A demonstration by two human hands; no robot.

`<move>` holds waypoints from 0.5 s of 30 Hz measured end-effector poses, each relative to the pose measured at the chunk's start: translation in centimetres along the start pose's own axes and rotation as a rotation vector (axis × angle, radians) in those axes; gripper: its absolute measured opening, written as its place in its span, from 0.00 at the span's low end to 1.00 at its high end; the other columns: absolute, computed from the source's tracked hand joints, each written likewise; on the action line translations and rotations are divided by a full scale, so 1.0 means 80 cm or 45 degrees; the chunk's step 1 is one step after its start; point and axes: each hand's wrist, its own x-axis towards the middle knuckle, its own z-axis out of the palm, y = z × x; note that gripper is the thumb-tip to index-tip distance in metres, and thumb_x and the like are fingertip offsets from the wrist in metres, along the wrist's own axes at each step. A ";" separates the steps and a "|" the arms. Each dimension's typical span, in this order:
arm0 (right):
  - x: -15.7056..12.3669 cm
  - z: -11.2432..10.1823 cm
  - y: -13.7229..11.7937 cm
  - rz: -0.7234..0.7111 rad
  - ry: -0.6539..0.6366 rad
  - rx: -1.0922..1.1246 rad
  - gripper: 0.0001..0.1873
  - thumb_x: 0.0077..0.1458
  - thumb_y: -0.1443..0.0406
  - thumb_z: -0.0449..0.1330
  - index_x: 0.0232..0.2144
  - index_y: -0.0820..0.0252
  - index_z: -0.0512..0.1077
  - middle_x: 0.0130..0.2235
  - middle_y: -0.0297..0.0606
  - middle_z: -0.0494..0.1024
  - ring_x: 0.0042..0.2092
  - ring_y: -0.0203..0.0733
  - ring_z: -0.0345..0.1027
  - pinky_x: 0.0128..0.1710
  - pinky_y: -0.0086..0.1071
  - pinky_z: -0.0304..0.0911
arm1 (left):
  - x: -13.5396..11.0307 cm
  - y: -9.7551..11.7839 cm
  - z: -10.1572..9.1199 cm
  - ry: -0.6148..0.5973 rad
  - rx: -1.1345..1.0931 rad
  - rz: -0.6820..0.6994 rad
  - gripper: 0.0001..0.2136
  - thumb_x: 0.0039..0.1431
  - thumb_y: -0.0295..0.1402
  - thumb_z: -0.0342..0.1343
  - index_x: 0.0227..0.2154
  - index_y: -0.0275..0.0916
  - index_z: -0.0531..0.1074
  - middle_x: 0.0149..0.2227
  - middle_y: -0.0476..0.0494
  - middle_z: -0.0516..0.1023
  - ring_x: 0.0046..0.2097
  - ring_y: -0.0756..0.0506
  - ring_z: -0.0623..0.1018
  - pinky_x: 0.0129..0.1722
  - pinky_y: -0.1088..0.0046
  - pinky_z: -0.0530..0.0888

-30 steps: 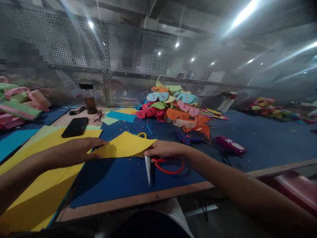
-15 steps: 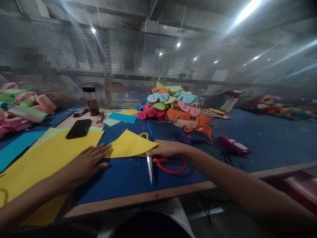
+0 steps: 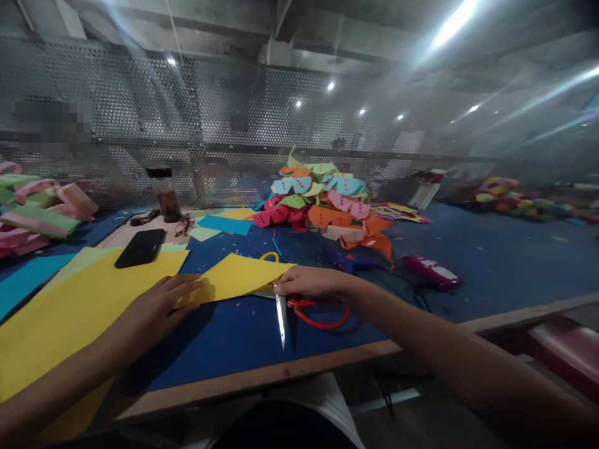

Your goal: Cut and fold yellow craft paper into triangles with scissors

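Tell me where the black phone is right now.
In the head view, the black phone lies left of centre, across the far edge of the large yellow sheet, between the dark-lidded bottle and the left hand.

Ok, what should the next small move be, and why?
Probably have the right hand slide the red-handled scissors aside. Their bare blade shows right beside its fingertips, pointing toward the near table edge, while the left hand rests on the yellow sheet's other end and could steady it.
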 end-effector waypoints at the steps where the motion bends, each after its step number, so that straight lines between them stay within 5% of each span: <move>1: 0.000 -0.001 0.000 -0.006 -0.001 -0.020 0.18 0.60 0.56 0.54 0.22 0.59 0.62 0.21 0.27 0.57 0.24 0.31 0.47 0.25 0.30 0.43 | 0.001 0.002 0.001 0.003 -0.017 -0.009 0.26 0.68 0.55 0.43 0.59 0.48 0.71 0.62 0.43 0.73 0.60 0.35 0.73 0.59 0.54 0.73; 10: -0.011 0.000 0.014 -0.013 0.014 0.133 0.18 0.57 0.54 0.55 0.24 0.61 0.65 0.23 0.28 0.59 0.25 0.32 0.49 0.26 0.30 0.43 | 0.033 0.014 -0.002 0.060 0.042 0.135 0.24 0.67 0.55 0.46 0.50 0.47 0.78 0.55 0.42 0.80 0.56 0.34 0.76 0.57 0.50 0.72; 15: -0.009 0.000 0.013 -0.029 0.012 0.137 0.19 0.57 0.53 0.56 0.22 0.60 0.63 0.22 0.27 0.57 0.25 0.32 0.48 0.26 0.30 0.43 | 0.080 0.006 -0.014 -0.083 -0.135 0.325 0.26 0.71 0.52 0.39 0.59 0.45 0.71 0.63 0.43 0.72 0.64 0.39 0.70 0.63 0.56 0.67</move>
